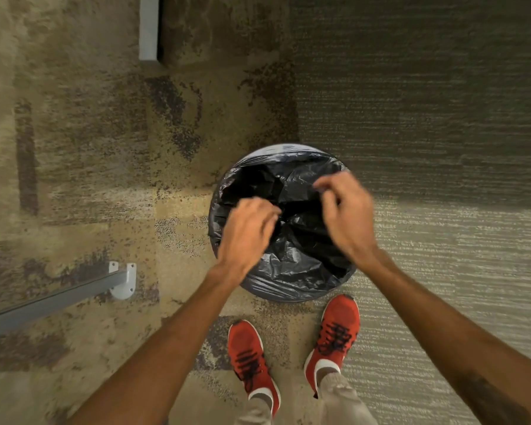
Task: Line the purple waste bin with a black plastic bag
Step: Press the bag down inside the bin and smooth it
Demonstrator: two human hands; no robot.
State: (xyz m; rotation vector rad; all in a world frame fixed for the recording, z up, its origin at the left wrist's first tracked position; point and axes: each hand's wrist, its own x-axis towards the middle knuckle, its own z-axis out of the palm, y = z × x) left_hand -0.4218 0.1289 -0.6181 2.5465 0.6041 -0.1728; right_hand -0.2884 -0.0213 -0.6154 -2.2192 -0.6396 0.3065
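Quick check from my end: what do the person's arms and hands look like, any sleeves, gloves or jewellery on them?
Both forearms are bare up to the frame edge, with no sleeves in view. The left hand and right hand wear no gloves; no watch or bracelet shows, and motion blur hides any rings. A dark marking, possibly a tattoo, sits on the right forearm.

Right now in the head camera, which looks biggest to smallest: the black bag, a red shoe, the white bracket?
1. black bag
2. red shoe, nearer the camera, so its real size is unsure
3. white bracket
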